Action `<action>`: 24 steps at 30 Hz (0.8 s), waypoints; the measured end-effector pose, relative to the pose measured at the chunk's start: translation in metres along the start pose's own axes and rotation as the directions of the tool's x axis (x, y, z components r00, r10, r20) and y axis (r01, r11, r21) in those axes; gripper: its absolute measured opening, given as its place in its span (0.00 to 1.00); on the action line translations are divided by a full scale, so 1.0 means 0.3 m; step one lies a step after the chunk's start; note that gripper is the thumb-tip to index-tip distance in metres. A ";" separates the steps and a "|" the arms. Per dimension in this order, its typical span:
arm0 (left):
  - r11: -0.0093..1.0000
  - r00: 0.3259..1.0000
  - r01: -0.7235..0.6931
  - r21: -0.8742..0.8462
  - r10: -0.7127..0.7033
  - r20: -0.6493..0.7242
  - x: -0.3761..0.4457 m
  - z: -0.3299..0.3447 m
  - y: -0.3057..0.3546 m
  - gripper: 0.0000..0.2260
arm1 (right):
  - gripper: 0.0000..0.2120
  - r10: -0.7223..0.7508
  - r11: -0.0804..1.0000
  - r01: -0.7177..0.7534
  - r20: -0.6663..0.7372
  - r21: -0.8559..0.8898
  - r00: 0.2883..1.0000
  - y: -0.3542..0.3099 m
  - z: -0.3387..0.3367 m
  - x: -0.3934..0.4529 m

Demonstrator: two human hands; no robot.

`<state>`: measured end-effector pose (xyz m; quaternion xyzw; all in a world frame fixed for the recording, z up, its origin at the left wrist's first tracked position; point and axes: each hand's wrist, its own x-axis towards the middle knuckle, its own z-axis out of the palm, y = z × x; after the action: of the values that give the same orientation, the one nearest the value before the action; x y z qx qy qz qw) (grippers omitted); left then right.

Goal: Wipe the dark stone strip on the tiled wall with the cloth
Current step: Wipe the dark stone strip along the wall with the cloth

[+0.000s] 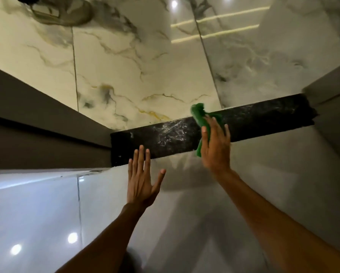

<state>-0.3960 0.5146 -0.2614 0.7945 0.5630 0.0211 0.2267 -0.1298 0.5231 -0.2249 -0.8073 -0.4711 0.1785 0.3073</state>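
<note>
Here, my left hand point(140, 180) rests flat on the pale tile just below the left end of the dark stone strip point(165, 137), fingers spread and holding nothing; I judge it should brace me there. To its right, my right hand point(214, 146) presses the green cloth point(199, 117) against the strip's middle, fingers nearly together over it. White streaks mark the strip left of the cloth, so I'd sweep that way with firm, even, overlapping pressure.
</note>
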 end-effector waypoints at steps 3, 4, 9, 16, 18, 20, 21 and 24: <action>0.997 0.999 0.032 0.067 -0.031 -0.011 0.039 0.121 -0.048 0.44 | 0.31 -0.059 0.956 0.126 0.247 -0.266 0.967 0.098 0.207 -0.010; 0.994 0.999 0.040 0.101 -0.037 -0.031 0.044 0.155 -0.060 0.44 | 0.32 -0.083 0.919 0.167 0.239 -0.356 0.967 0.124 0.264 -0.020; 0.985 0.995 0.027 0.171 -0.009 -0.102 0.052 0.225 -0.094 0.44 | 0.32 -0.178 0.887 0.223 0.146 -0.405 0.973 0.144 0.373 0.005; 0.989 0.995 0.043 0.141 -0.029 -0.098 0.050 0.199 -0.069 0.45 | 0.30 -0.380 0.814 0.485 0.338 -0.320 0.861 0.099 0.385 0.059; 0.990 0.995 0.043 0.137 -0.031 -0.090 0.052 0.196 -0.068 0.45 | 0.28 -0.448 0.758 0.573 0.390 -0.312 0.805 0.091 0.399 0.058; 0.988 0.995 0.034 0.148 -0.020 -0.093 0.050 0.198 -0.070 0.45 | 0.28 -0.460 0.736 0.598 0.414 -0.318 0.786 0.092 0.408 0.055; 0.986 0.996 0.031 0.162 -0.016 -0.093 0.047 0.198 -0.074 0.45 | 0.28 -0.459 0.737 0.595 0.410 -0.320 0.789 0.093 0.411 0.052; 0.974 0.996 0.044 0.223 -0.026 -0.082 0.046 0.198 -0.079 0.46 | 0.27 -0.453 0.743 0.584 0.395 -0.329 0.799 0.095 0.400 0.049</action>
<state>-0.3949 0.5134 -0.3268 0.8034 0.5844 -0.0154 0.1133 -0.1734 0.5648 -0.3335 -0.6542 -0.7460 0.0913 0.0846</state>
